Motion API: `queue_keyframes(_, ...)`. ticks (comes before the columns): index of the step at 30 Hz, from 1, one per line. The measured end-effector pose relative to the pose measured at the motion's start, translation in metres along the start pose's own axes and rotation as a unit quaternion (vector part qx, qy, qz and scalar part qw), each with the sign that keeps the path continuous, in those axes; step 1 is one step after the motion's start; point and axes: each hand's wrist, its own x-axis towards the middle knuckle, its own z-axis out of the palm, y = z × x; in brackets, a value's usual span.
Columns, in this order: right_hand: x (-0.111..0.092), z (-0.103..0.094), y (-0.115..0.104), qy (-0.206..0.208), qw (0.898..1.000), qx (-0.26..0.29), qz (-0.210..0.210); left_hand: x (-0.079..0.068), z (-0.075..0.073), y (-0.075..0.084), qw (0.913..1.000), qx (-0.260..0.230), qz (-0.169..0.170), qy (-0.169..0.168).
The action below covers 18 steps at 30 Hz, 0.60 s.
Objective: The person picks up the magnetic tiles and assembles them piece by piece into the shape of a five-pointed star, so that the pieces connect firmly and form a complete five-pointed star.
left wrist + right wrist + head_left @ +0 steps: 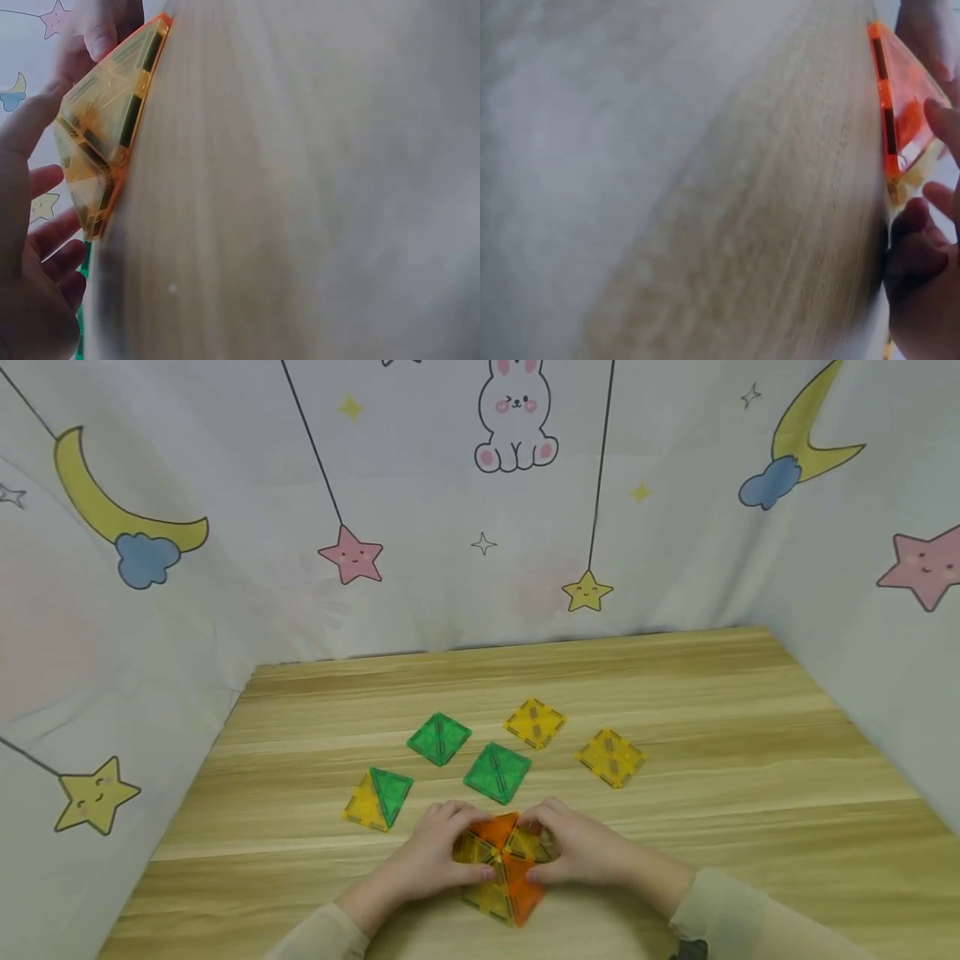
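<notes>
My left hand (437,857) and right hand (581,852) both grip the yellow-orange pyramid (508,887); best squeeze lightly, evenly, base flat on the tabletop (750,777) (seams could pop).

Free room on the tabletop (780,793) at right, with green tiles (487,768) beyond the tile structure (498,870) as obstacles.

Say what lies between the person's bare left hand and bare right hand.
A peaked shape of translucent yellow and orange triangular tiles lies between the left hand and the right hand; the head view shows it.
</notes>
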Motion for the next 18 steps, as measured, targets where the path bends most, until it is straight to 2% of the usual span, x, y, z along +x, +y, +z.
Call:
queue_keyframes(3, 0.000, -0.003, 0.002, 0.010, 1.000, 0.012, 0.002, 0.005, -0.004, 0.002, 0.9999, -0.012, 0.000, 0.006)
queue_keyframes(9, 0.000, -0.020, 0.009, 0.047, 0.999, 0.001, 0.001, 0.014, -0.013, 0.006, 0.9992, -0.036, -0.005, 0.016)
queue_keyframes(16, -0.002, -0.047, 0.034, 0.089, 0.996, -0.028, 0.010, 0.025, -0.020, 0.004, 0.9986, -0.043, -0.019, 0.025)
queue_keyframes(18, -0.002, -0.055, 0.043, 0.102, 0.994, -0.045, 0.009, 0.028, -0.022, 0.002, 0.9988, -0.031, -0.023, 0.030)
